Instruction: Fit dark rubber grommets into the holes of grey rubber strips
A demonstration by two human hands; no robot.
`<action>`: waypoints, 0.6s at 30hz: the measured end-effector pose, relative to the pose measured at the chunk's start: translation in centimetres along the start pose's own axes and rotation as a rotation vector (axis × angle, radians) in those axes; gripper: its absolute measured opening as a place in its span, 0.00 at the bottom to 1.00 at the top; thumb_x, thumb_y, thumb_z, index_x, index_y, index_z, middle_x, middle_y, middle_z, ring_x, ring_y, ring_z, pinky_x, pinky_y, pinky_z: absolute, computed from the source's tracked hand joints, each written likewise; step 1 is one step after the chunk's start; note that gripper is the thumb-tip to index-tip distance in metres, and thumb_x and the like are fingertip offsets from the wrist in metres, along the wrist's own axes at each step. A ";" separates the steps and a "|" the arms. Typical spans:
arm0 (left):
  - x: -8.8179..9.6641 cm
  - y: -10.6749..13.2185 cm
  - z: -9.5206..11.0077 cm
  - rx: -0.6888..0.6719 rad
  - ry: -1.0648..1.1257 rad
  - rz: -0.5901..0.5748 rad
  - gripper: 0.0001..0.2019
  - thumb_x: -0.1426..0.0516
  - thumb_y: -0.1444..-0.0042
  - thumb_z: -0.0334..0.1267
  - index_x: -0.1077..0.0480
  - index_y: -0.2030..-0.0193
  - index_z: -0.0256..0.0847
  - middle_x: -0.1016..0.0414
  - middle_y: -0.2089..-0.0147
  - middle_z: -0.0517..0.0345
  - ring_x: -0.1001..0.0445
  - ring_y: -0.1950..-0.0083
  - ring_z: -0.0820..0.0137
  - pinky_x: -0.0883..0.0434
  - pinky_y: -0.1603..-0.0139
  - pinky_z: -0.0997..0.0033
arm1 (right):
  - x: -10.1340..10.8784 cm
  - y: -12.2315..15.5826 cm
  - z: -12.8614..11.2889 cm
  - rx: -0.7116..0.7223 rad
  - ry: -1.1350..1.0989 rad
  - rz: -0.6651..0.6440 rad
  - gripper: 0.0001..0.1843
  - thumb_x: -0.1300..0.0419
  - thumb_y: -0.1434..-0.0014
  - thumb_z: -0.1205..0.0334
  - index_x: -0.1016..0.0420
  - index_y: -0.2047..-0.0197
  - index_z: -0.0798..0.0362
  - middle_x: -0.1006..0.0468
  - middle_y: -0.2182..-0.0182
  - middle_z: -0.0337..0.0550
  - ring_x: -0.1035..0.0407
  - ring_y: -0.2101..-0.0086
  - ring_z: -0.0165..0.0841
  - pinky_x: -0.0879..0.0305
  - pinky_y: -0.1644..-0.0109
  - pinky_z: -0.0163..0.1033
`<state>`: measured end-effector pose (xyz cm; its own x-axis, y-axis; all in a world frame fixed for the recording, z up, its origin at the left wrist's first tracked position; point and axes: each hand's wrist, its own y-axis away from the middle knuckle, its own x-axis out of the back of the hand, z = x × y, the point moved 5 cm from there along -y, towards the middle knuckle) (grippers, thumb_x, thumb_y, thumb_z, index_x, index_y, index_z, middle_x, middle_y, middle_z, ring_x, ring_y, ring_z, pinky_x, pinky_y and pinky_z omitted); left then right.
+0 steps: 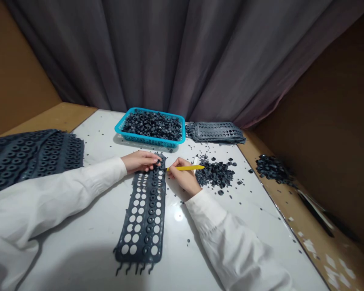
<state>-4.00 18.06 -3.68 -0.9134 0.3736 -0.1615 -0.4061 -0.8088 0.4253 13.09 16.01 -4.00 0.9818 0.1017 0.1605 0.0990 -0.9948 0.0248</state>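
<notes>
Right hand (182, 173): grip closed round a slim yellow pen-shaped tool (189, 167), its front end at the right edge of the dark rubber sheet with rows of round holes (145, 216). Left hand (141, 161): on the sheet's far end, fingers bunched; can't tell whether they pinch a ring. Sheet lies lengthwise on the white table (182, 268), between the forearms, one column of raised rings in place. Risk, I'd say: tool tip slips off slick rubber and nicks the left fingertips, just beside it. Near end lies unheld, so a sideways push could skew it. Right of the hand, a loose heap of small black rubber pieces (218, 173); a sleeve could scatter those. Beyond: turquoise plastic basket (151, 140), filled with similar pieces.
</notes>
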 end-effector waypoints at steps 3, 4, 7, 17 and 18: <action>0.3 -0.1 -0.2 0.034 0.041 0.003 0.16 0.35 0.56 0.35 0.26 0.58 0.37 0.23 0.62 0.54 0.31 0.71 0.78 0.36 0.75 0.80 | -0.1 0.0 -0.1 -0.008 -0.018 0.004 0.05 0.46 0.57 0.67 0.40 0.79 0.51 0.28 0.85 0.34 0.35 0.82 0.29 0.39 0.76 0.33; 0.3 -0.1 -0.3 0.043 0.046 0.002 0.16 0.35 0.55 0.35 0.26 0.57 0.38 0.23 0.61 0.53 0.31 0.70 0.78 0.35 0.74 0.81 | -0.1 0.0 -0.1 -0.007 -0.021 0.006 0.05 0.46 0.57 0.67 0.40 0.79 0.51 0.28 0.85 0.34 0.35 0.82 0.29 0.39 0.76 0.33; 0.5 -0.2 -0.5 0.049 0.050 -0.006 0.15 0.36 0.54 0.35 0.25 0.57 0.38 0.22 0.59 0.52 0.30 0.70 0.79 0.35 0.75 0.83 | -0.2 0.0 -0.3 -0.004 -0.018 0.008 0.04 0.46 0.57 0.67 0.40 0.79 0.51 0.29 0.85 0.34 0.35 0.83 0.28 0.39 0.76 0.33; 0.6 -0.2 -0.6 0.078 0.052 0.005 0.15 0.35 0.53 0.40 0.24 0.60 0.34 0.22 0.59 0.48 0.31 0.75 0.81 0.36 0.79 0.85 | -0.1 0.0 0.1 -0.030 -0.019 0.001 0.05 0.45 0.57 0.66 0.40 0.79 0.51 0.28 0.84 0.34 0.35 0.82 0.28 0.39 0.76 0.32; 0.6 -0.2 -0.6 0.082 0.054 0.006 0.15 0.36 0.53 0.41 0.24 0.60 0.34 0.22 0.59 0.48 0.31 0.75 0.81 0.36 0.79 0.86 | -0.1 0.0 0.1 -0.031 -0.018 0.003 0.05 0.45 0.57 0.66 0.40 0.79 0.51 0.28 0.84 0.34 0.35 0.82 0.28 0.39 0.76 0.32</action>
<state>-4.46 18.18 -4.38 -0.9167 0.3426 -0.2056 -0.3993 -0.7700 0.4977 12.97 16.04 -4.11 0.9849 0.0986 0.1425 0.0916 -0.9943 0.0551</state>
